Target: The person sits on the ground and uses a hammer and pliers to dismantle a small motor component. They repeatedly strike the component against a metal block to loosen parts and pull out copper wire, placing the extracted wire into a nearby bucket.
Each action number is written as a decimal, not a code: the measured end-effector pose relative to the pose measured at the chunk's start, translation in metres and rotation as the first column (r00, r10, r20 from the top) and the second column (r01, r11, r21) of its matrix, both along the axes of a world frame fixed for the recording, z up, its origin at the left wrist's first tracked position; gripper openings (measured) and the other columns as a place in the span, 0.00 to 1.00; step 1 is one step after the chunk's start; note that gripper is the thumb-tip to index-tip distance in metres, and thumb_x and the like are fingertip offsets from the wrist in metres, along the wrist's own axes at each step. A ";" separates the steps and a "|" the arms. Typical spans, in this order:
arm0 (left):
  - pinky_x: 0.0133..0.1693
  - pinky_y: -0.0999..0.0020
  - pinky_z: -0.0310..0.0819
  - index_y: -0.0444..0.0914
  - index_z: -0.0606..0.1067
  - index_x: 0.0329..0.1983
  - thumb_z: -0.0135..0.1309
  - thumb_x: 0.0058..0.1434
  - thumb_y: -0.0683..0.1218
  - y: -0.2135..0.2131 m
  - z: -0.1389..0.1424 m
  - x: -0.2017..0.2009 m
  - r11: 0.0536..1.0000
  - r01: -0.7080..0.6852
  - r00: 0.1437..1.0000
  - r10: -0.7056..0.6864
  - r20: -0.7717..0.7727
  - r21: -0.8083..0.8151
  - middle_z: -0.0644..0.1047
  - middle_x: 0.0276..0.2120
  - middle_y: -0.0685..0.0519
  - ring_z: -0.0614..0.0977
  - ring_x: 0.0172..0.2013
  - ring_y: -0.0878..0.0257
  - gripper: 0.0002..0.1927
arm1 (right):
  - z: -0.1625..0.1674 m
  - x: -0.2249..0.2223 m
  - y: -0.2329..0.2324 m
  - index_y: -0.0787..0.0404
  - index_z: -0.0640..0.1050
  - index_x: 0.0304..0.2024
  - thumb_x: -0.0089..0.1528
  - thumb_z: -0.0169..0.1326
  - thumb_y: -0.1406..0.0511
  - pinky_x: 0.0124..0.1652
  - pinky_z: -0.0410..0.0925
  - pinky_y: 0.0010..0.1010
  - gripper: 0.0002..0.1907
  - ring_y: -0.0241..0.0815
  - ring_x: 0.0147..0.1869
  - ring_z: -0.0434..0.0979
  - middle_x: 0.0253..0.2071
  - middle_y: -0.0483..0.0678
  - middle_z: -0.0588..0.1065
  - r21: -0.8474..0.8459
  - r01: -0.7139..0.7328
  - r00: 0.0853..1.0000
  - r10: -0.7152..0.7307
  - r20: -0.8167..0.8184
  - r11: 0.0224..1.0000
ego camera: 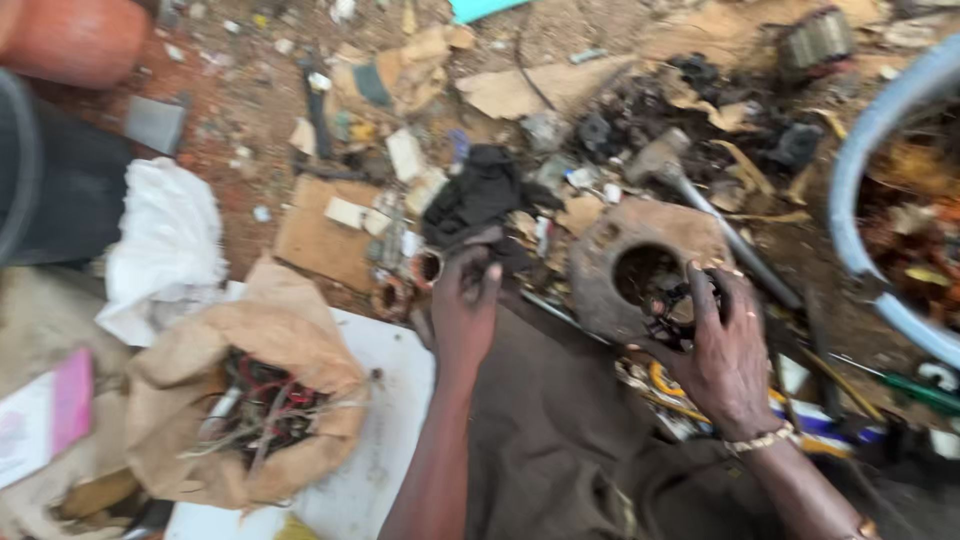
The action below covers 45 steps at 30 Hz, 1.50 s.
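- Left hand (465, 300): fingers curled shut around the lower edge of a black rag (480, 195), which lies on the ground litter just beyond the knee.
- Right hand (725, 350): fingers spread and hooked over a small dark round part (678, 310), gripping it at the mouth of the hole in a rusty flat metal piece (645, 260).
- Dark part sits half in, half out of that hole; blurred, so hard to tell whether seated or lifted free.
- Judging by this: work looks mid-way, with the part in hand and the rag gripped but not yet brought to it.
- Hammer (665, 165) lies untouched just behind the rusty piece, handle running down to the right.
- Paper sack (255, 400) to the left stands open, with tangled wire and scrap inside, resting on a white board (385, 420).
- Two small copper-coloured rings (410, 280) rest near the left hand, apart from the sack.
- White cloth (165, 245) and cardboard scraps (320, 235) lie further left.
- Blue-rimmed basin (870, 150) at the right edge holds rusty bits, well apart from both hands.
- Green-handled screwdriver (915, 388) lies on the ground to the right of the right wrist.
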<state>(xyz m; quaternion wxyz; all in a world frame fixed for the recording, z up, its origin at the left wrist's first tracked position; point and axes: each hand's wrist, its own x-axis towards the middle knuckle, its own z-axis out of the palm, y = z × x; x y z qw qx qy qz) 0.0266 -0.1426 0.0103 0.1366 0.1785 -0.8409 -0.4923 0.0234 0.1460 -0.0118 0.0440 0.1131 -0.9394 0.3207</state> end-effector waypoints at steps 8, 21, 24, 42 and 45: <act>0.63 0.29 0.45 0.45 0.70 0.63 0.58 0.63 0.47 -0.038 0.021 -0.078 0.596 0.371 0.880 0.019 0.475 -0.712 0.61 0.69 0.41 0.55 0.70 0.39 0.25 | -0.021 -0.019 -0.023 0.48 0.61 0.69 0.47 0.45 0.31 0.69 0.39 0.69 0.54 0.69 0.79 0.42 0.74 0.58 0.53 0.285 0.016 0.989 0.026 -0.143 0.958; 0.44 0.63 0.75 0.35 0.80 0.52 0.49 0.64 0.37 -0.029 0.102 -0.054 0.886 -0.412 0.830 0.270 -0.488 -0.211 0.83 0.40 0.45 0.82 0.41 0.55 0.15 | 0.029 -0.019 0.037 0.53 0.57 0.75 0.61 0.42 0.44 0.71 0.50 0.53 0.43 0.57 0.82 0.48 0.81 0.52 0.48 -0.383 -0.073 0.997 0.082 0.008 0.921; 0.40 0.66 0.74 0.33 0.78 0.54 0.47 0.69 0.40 -0.049 0.117 -0.071 0.891 -0.395 0.739 0.453 -0.500 0.224 0.81 0.40 0.50 0.79 0.38 0.62 0.14 | 0.034 -0.015 0.044 0.52 0.58 0.75 0.61 0.43 0.43 0.71 0.50 0.51 0.43 0.54 0.82 0.47 0.81 0.50 0.48 -0.461 -0.054 0.994 0.092 0.060 0.886; 0.74 0.45 0.50 0.41 0.57 0.79 0.42 0.72 0.67 0.198 0.124 0.014 0.865 0.380 0.914 -0.297 -0.276 0.327 0.52 0.80 0.38 0.52 0.79 0.40 0.40 | 0.065 0.031 0.021 0.66 0.61 0.75 0.73 0.36 0.50 0.65 0.61 0.45 0.35 0.52 0.70 0.66 0.71 0.60 0.65 -0.946 0.260 0.926 0.226 0.301 0.194; 0.72 0.53 0.48 0.45 0.49 0.80 0.38 0.62 0.76 0.218 0.115 0.044 0.667 0.459 0.865 -0.487 -0.123 0.587 0.42 0.81 0.45 0.46 0.78 0.47 0.50 | 0.072 0.028 0.035 0.69 0.63 0.73 0.75 0.36 0.54 0.67 0.60 0.41 0.31 0.48 0.72 0.65 0.71 0.57 0.66 -0.844 0.034 0.997 0.036 0.063 0.536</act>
